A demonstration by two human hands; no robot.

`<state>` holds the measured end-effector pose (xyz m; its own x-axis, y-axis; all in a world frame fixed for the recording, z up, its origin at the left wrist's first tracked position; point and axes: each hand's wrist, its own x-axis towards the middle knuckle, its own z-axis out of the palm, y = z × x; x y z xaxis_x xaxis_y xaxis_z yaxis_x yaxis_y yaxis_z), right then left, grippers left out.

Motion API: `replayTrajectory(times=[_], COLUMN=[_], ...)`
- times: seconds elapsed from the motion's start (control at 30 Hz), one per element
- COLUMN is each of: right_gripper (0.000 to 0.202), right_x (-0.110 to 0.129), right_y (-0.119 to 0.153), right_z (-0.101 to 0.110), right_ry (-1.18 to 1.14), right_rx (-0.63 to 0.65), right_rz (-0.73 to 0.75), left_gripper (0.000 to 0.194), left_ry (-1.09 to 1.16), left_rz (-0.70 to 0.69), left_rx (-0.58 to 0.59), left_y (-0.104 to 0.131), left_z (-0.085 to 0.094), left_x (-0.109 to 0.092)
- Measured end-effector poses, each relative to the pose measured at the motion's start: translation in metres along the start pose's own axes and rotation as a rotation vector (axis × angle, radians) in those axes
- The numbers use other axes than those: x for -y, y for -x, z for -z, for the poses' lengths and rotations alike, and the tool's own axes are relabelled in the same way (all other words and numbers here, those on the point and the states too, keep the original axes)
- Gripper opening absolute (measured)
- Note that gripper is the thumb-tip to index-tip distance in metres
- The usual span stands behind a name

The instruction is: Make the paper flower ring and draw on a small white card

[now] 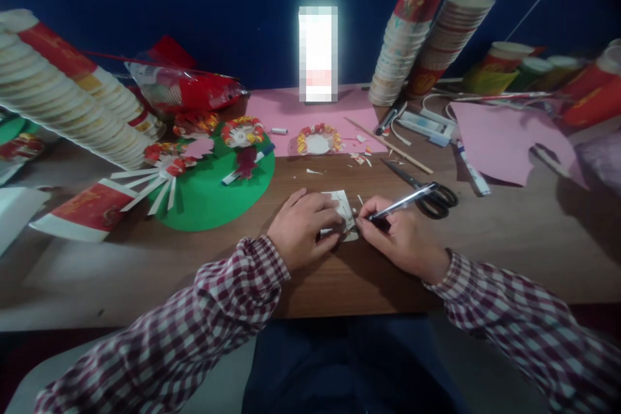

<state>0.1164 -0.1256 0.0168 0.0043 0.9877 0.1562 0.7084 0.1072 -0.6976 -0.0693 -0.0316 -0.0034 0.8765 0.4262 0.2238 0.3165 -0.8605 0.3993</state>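
Observation:
A small white piece of paper [343, 207] with dark drawn lines lies on the table near its front. My left hand [305, 223] rests over it with the fingers spread, pressing it against the wood and hiding part of it. My right hand [400, 233] is closed around a pen [402, 200], its tip end down beside the paper's right edge. The tip itself is hidden by the fingers. Just beyond my right hand lie black-handled scissors [427, 194]. Small paper scraps [360, 158] are scattered behind the paper.
Tall paper-cup stacks [72, 97] lean at the left; another stack [405, 45] stands back right. A green disc [208, 200] carries paper pieces and a marker. Pink sheets [272, 107] lie behind, with a decorated ring [319, 141], a wooden stick [388, 145] and a bright blurred screen [318, 55].

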Motion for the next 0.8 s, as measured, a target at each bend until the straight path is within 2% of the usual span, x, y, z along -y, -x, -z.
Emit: replayTrajectory(times=[0.8], right_gripper=[0.010], right_x=[0.0005], right_y=[0.0011], right_z=[0.0007], right_ry=[-0.009], right_rx=[-0.007], right_rz=[-0.015], left_gripper=[0.014], left_ry=[-0.003], left_rz=[0.002], left_rx=[-0.011], left_y=[0.0000], left_z=[-0.0003], left_x=[0.0000])
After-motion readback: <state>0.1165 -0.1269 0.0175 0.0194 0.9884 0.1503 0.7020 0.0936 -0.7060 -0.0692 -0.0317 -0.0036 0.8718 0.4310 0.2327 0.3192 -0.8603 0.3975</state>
